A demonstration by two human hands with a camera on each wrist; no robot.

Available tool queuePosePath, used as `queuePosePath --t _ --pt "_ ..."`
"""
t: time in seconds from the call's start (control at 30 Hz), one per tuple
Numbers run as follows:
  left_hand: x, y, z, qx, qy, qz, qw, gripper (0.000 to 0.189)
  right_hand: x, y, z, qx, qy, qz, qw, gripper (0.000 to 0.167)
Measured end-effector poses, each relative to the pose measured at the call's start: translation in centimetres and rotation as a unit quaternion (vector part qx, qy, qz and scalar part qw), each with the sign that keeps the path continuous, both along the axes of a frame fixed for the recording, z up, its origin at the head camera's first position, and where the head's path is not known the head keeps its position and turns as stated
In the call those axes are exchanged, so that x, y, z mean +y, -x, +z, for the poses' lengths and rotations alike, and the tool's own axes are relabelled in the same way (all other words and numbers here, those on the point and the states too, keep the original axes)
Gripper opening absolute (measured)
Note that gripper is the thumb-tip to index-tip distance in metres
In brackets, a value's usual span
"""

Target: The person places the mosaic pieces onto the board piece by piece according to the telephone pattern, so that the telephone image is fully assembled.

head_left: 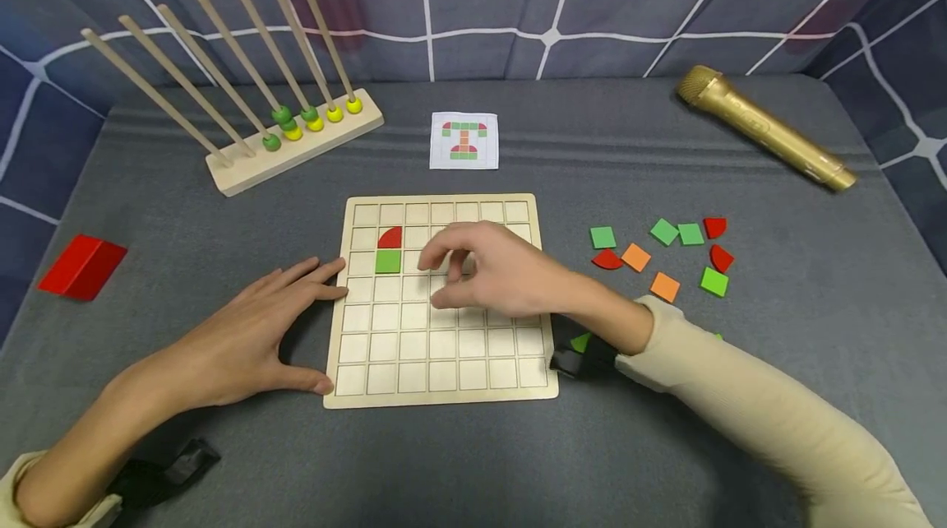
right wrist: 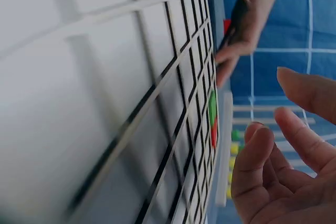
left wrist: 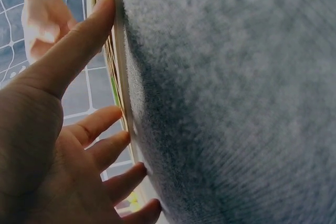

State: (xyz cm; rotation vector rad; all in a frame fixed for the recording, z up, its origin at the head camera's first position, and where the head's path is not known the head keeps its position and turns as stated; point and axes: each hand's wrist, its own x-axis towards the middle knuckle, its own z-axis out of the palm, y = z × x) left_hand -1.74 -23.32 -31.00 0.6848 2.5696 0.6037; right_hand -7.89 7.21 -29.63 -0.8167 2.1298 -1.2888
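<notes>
Head view shows your right grip (head_left: 496, 269) over the wooden board (head_left: 385, 380), its fingers bent, with a gap to the thumb and nothing to be seen in it. Your left grip (head_left: 247, 339) is spread wide, fingers and thumb touching the board's left edge. A red piece (head_left: 390, 238) sits in a square near the board's top left, with a green tile (head_left: 388, 261) just below it. You seem to be setting pieces one by one, like on the small card (head_left: 464, 141). Your next move likely calls for reaching right on the desk (head_left: 370, 462) and pinching a loose green square (head_left: 602, 238) to go beside the red piece.
</notes>
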Motion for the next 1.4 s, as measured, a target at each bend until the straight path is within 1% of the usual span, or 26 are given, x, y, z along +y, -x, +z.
queuePosePath --t 0.1,0.27,0.33,0.4,0.53,0.63,0.73,0.87,0.93,1.03,1.13,1.3,1.4 --pt "0.0 0.0 0.0 0.000 0.001 -0.001 1.0000 0.099 2.9 -0.9 0.1 -0.006 0.004 -0.023 0.9997 0.028" --pt "-0.1 0.0 0.0 -0.001 0.003 -0.001 1.0000 0.100 7.7 -2.4 -0.3 -0.004 -0.009 -0.061 0.9981 0.028" --pt "-0.1 0.1 0.0 -0.001 0.002 -0.002 1.0000 0.100 9.4 -3.2 -0.5 0.004 -0.008 -0.068 0.9977 0.028" --pt "0.0 0.2 0.2 -0.001 0.001 -0.002 1.0000 0.099 11.0 -4.0 -0.8 0.018 -0.008 -0.066 0.9977 0.029" --pt "0.1 0.1 0.4 -0.002 0.000 -0.002 1.0000 0.099 13.0 -5.5 -1.3 0.038 -0.010 -0.063 0.9972 0.032" --pt "0.1 0.1 0.3 -0.001 0.003 -0.002 1.0000 0.100 13.8 -6.4 -1.6 0.051 -0.019 -0.066 0.9964 0.036" --pt "0.1 0.1 0.2 0.000 0.005 -0.003 1.0000 0.101 14.2 -6.9 -2.0 0.082 -0.044 -0.057 0.9940 0.041" --pt "0.0 0.0 0.2 0.000 0.002 -0.001 1.0000 0.101 14.1 -7.1 -2.3 0.135 -0.088 -0.039 0.9862 0.048" --pt "0.0 0.0 0.1 0.001 0.002 -0.002 1.0000 0.101 13.9 -7.1 -2.4 0.149 -0.104 -0.035 0.9828 0.051" --pt "0.0 0.0 0.1 -0.001 0.003 -0.002 1.0000 0.100 13.7 -7.1 -2.5 0.165 -0.112 -0.033 0.9794 0.053" --pt "0.1 0.0 0.1 -0.003 0.003 -0.002 1.0000 0.101 13.7 -7.1 -2.6 0.174 -0.109 -0.034 0.9780 0.052" --pt "0.1 0.0 0.0 -0.006 0.004 0.000 1.0000 0.101 13.7 -7.2 -2.8 0.180 -0.106 -0.052 0.9766 0.050" --pt "0.1 0.0 0.0 -0.005 0.006 -0.001 1.0000 0.101 13.7 -7.1 -2.7 0.189 -0.108 -0.061 0.9740 0.049"
